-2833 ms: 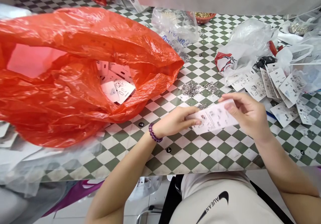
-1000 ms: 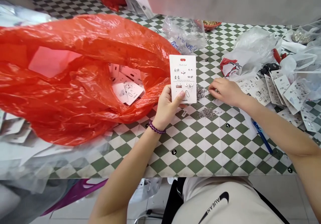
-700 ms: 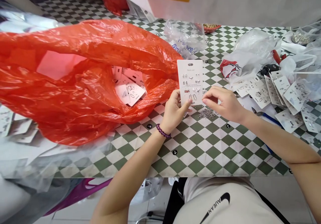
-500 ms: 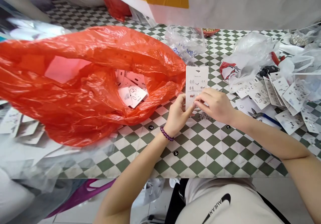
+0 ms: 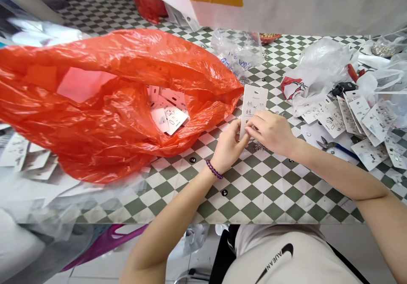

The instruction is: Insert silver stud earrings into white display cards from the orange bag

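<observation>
My left hand (image 5: 228, 147), with a purple bead bracelet on its wrist, grips the lower edge of a white earring card (image 5: 254, 101) and holds it upright above the checked table (image 5: 254, 190). My right hand (image 5: 271, 132) is pinched against the card's lower front, covering its bottom half. Whether a small earring sits between those fingertips I cannot make out. Small silver studs show on the upper part of the card. A little heap of loose silver earring pieces (image 5: 259, 146) lies just under my right hand.
A big orange plastic bag (image 5: 104, 101) lies open on the left with several white cards (image 5: 168, 114) inside. Several filled cards (image 5: 359, 118) are spread at the right, beside blue-handled pliers (image 5: 335, 145). Clear and white plastic bags (image 5: 318, 70) and a small bowl (image 5: 269, 37) sit at the back.
My right hand left the heap of loose pieces and came onto the card's lower front. The card, held by my left hand, moved right and lower.
</observation>
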`<action>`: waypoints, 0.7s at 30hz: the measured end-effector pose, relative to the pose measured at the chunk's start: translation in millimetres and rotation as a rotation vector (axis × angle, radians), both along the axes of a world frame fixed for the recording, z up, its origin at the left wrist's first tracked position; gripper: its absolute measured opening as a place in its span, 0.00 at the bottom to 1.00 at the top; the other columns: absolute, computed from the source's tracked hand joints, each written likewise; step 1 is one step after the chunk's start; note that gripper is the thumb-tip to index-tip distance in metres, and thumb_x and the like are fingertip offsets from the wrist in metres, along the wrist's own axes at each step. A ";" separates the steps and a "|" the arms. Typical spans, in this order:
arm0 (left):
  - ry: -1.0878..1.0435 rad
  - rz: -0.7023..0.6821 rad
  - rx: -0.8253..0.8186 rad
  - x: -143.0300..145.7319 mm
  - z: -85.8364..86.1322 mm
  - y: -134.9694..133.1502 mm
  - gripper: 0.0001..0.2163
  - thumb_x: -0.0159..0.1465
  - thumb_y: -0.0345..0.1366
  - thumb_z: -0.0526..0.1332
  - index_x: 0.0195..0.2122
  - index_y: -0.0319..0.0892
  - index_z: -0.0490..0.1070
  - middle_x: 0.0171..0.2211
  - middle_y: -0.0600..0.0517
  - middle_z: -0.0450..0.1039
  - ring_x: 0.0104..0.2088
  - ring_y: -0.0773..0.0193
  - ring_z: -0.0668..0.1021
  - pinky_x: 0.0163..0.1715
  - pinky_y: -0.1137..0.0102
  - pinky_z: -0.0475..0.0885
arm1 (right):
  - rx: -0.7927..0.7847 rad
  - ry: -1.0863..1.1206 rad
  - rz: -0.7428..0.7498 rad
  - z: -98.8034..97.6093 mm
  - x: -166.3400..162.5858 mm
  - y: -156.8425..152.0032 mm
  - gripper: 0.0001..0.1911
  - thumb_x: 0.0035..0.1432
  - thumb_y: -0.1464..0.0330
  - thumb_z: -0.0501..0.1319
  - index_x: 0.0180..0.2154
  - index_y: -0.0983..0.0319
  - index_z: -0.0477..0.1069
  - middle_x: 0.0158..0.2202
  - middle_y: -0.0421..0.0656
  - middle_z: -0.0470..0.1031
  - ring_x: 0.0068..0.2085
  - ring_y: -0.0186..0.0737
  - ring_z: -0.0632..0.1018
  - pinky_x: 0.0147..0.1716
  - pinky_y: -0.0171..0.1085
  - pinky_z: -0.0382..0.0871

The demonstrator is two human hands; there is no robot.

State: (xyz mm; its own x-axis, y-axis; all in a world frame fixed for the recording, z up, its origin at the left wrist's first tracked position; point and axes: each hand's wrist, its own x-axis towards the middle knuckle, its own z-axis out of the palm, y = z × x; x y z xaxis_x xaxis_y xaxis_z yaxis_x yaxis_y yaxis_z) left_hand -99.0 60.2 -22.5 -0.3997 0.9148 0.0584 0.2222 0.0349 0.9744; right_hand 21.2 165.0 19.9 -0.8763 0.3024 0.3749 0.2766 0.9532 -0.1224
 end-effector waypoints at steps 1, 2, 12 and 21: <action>-0.015 -0.017 0.000 -0.2 0.1 -0.1 0.10 0.61 0.38 0.62 0.44 0.45 0.68 0.30 0.54 0.71 0.24 0.68 0.77 0.24 0.72 0.77 | 0.002 -0.002 -0.016 0.0 -0.5 0.1 0.15 0.65 0.67 0.52 0.30 0.63 0.73 0.28 0.45 0.73 0.32 0.40 0.71 0.28 0.37 0.58; -0.050 -0.039 0.005 -0.4 0.5 -0.1 0.11 0.62 0.39 0.61 0.44 0.45 0.67 0.31 0.54 0.71 0.26 0.66 0.78 0.25 0.72 0.78 | -0.005 -0.004 -0.032 0.2 -0.7 0.2 0.15 0.65 0.66 0.52 0.30 0.63 0.73 0.28 0.45 0.73 0.32 0.40 0.71 0.28 0.37 0.58; -0.322 -0.172 0.063 -1.6 9.4 0.2 0.15 0.60 0.49 0.62 0.40 0.43 0.70 0.31 0.51 0.74 0.30 0.63 0.79 0.23 0.72 0.80 | -0.206 0.262 -0.085 31.4 28.4 1.2 0.20 0.64 0.58 0.51 0.26 0.59 0.71 0.24 0.43 0.70 0.30 0.40 0.70 0.33 0.40 0.64; -0.652 0.039 0.049 -18.9 5.7 4.3 0.14 0.56 0.42 0.67 0.41 0.45 0.71 0.43 0.51 0.75 0.33 0.67 0.79 0.23 0.77 0.79 | -0.229 0.181 -0.178 26.1 66.7 6.0 0.16 0.63 0.64 0.52 0.25 0.58 0.71 0.25 0.43 0.74 0.30 0.40 0.73 0.31 0.41 0.66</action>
State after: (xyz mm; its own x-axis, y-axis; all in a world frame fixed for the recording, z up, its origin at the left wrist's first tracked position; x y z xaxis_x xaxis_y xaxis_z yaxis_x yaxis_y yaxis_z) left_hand -117.9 64.5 -16.8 -0.4003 0.9013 -0.1656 -0.4149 -0.0171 0.9097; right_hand 87.9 171.0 46.1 -0.7276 0.5389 0.4245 0.3900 0.8340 -0.3903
